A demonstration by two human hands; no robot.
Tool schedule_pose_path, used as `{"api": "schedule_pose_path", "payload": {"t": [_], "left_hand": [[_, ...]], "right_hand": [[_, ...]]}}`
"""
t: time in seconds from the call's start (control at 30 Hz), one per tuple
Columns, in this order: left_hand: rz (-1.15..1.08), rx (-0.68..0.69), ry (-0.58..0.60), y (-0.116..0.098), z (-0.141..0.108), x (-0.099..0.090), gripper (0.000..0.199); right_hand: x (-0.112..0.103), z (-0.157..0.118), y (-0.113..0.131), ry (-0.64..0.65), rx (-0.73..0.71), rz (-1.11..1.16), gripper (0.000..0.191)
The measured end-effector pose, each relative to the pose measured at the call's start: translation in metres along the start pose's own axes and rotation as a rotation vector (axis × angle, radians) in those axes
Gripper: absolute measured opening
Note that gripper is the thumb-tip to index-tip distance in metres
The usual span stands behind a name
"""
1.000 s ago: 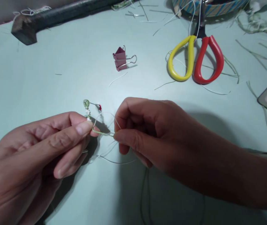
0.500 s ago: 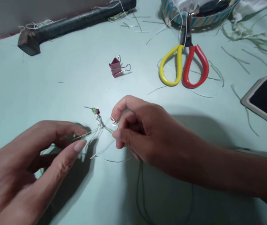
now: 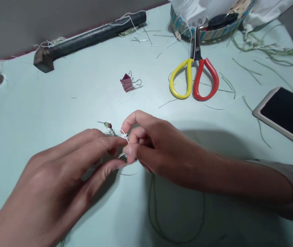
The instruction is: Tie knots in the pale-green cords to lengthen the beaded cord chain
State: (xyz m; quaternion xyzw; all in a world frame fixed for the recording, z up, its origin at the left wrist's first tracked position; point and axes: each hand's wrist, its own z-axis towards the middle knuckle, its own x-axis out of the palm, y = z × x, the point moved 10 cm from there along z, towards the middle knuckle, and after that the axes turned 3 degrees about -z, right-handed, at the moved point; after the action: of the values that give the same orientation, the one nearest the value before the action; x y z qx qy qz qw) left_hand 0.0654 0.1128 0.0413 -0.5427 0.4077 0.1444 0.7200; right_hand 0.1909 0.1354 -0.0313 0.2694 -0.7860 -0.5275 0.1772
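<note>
A small knotted cord piece [image 3: 107, 125] in green and white, with a red bead and a pin at its top, rests on the table. Behind my left fingers its lower part is hidden. My right hand [image 3: 146, 144] is closed, thumb against fingers, pinching thin cords that run from this piece. A white loop of thread and a small red-and-white bit [image 3: 126, 136] show beside its fingertips. My left hand [image 3: 82, 164] reaches across to the right fingertips. Its index finger and thumb stand apart, with a short length of cord [image 3: 122, 155] visible between them.
Beyond the hands are a maroon binder clip [image 3: 127, 83] and scissors [image 3: 205, 80] with yellow and red handles. A hammer [image 3: 92, 41] lies at the back left, a basket [image 3: 213, 34] at the back right. A phone [image 3: 287, 113] is at the right, among cord scraps [image 3: 275, 51].
My left hand has moved right, from the cords on the left side to the right fingertips. My right hand keeps its pinch. The whole view has shifted slightly.
</note>
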Motion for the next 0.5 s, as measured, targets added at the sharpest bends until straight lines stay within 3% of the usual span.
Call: {"api": "schedule_pose_path", "payload": {"t": [0.17, 0.37, 0.5], "left_hand": [[0.166, 0.122, -0.043, -0.003, 0.005, 0.004, 0.006], [0.499, 0.190, -0.139, -0.013, -0.002, 0.013, 0.017], [0.542, 0.172, -0.132, -0.013, -0.003, 0.019, 0.024]], "right_hand": [[0.001, 0.000, 0.000, 0.008, -0.006, -0.008, 0.025], [0.000, 0.000, 0.002, 0.004, -0.030, 0.039, 0.029], [0.001, 0.001, 0.001, -0.002, -0.023, 0.008, 0.026]]}}
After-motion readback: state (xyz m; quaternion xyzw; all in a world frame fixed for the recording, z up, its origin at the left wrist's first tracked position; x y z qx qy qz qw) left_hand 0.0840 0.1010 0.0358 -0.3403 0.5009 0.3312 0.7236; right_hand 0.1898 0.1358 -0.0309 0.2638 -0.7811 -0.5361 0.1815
